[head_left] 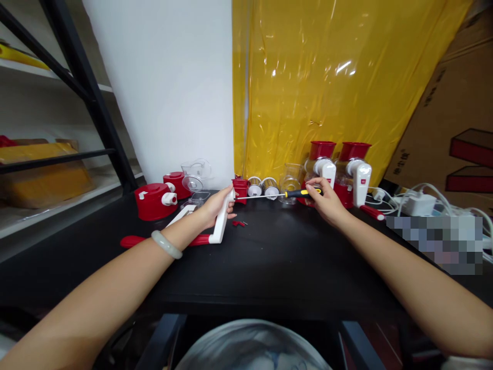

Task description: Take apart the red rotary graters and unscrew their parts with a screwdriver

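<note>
My left hand (216,207) is wrapped round the upper end of a white crank handle (221,221), whose red grip (196,240) points left under my wrist. In my right hand (324,199) is a screwdriver (296,193) with a black and yellow handle, held level. Its long shaft reaches left to the end of the crank, where the tip seems to meet it; the exact contact is too small to make out. Small red pieces and a screw (239,223) lie on the black table just right of the crank.
Red bases (156,202) and clear plastic parts stand at the back left. Grater drums (270,188) and a red part (240,189) sit at the back middle. Two assembled rotary graters (354,174) stand back right, beside white cables (419,203). A shelf rack (92,97) rises at left.
</note>
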`<state>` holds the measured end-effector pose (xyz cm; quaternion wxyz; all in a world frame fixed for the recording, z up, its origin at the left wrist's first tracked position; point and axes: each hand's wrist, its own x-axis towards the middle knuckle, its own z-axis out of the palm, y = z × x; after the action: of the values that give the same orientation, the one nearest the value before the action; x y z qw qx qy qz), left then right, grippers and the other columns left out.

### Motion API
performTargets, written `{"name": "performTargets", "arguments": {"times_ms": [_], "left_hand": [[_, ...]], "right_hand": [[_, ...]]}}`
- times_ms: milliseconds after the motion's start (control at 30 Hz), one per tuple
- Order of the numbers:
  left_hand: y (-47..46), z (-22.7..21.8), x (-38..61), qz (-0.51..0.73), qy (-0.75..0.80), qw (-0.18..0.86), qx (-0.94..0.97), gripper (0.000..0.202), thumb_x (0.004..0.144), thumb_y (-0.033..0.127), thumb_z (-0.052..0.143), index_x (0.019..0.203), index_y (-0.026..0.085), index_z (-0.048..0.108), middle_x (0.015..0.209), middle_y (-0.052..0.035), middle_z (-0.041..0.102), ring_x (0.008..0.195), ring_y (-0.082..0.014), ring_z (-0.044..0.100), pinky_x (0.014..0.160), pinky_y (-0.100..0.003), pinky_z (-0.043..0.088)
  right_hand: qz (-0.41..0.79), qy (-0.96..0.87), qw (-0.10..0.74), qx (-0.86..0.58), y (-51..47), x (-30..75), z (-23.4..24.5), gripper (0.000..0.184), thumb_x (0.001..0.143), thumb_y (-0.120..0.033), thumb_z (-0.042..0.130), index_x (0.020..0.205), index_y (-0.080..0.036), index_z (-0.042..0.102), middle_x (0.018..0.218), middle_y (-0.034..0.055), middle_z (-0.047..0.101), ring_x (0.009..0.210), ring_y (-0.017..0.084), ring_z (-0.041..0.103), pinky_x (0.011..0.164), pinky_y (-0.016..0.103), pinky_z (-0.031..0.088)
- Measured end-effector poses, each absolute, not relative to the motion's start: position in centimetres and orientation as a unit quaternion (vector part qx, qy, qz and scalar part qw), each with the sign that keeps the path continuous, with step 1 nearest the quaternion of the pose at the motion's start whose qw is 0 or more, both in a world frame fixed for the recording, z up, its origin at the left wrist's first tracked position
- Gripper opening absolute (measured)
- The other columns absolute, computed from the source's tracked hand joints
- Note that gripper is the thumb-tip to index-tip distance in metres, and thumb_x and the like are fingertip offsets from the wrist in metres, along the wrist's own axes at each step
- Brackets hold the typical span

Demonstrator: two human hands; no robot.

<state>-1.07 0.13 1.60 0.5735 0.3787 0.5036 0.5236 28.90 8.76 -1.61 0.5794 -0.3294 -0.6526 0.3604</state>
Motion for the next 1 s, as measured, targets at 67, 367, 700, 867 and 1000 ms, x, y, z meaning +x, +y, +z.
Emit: {"name": "performTargets", "arguments": {"times_ms": [67,367,700,867,1000], "left_hand": [[0.3,1.5,-1.2,0.524,0.505,0.574,0.376,0.040,0.089,0.044,0.050,0.061,0.015,0.051,0.049,0.0032,0.043,0.038,-0.0072,0.041,0.043,-0.021,0.048],[0.7,1.3,-1.6,0.525,0.504,0.577,0.372,0.039,0.087,0.047,0.053,0.063,0.016,0.053,0.049,0.0025,0.046,0.039,-0.0083,0.043,0.046,-0.023,0.050],[0.5,1.4,-1.5,0.538,0.496,0.578,0.362,0.036,0.086,0.045,0.055,0.064,0.017,0.052,0.048,0.0030,0.045,0.039,-0.0086,0.044,0.045,-0.022,0.049],[0.7,1.4,-1.7,0.536,0.482,0.591,0.361,0.037,0.086,0.045,0.054,0.063,0.016,0.051,0.049,0.0030,0.044,0.039,-0.0082,0.043,0.045,-0.022,0.049],[0.6,1.4,-1.6,0.534,0.481,0.593,0.363,0.035,0.087,0.045,0.054,0.065,0.017,0.052,0.050,0.0036,0.044,0.039,-0.0081,0.043,0.044,-0.021,0.048]], "right_hand": [[0.386,-0.645,0.579,-0.315,8.9,28.9,-1.8,0.031,0.077,-0.048,0.067,0.095,-0.027,0.052,0.094,-0.0017,0.056,0.067,0.012,0.058,0.062,0.030,0.053],[0.467,-0.618,0.571,-0.270,8.1,28.7,-1.1,0.035,0.069,-0.045,0.075,0.091,-0.027,0.055,0.096,-0.0036,0.048,0.073,0.010,0.056,0.070,0.030,0.054],[0.453,-0.643,0.560,-0.260,7.9,29.2,-0.7,0.036,0.068,-0.038,0.077,0.094,-0.027,0.055,0.093,-0.0042,0.050,0.073,0.009,0.053,0.076,0.030,0.054],[0.512,-0.614,0.551,-0.240,7.2,29.0,-0.2,0.042,0.062,-0.032,0.081,0.091,-0.028,0.051,0.084,-0.0055,0.051,0.071,0.010,0.055,0.077,0.030,0.053],[0.537,-0.601,0.540,-0.244,7.2,29.2,-0.2,0.039,0.062,-0.027,0.079,0.090,-0.027,0.053,0.081,-0.0050,0.053,0.074,0.011,0.057,0.074,0.028,0.052]]}}
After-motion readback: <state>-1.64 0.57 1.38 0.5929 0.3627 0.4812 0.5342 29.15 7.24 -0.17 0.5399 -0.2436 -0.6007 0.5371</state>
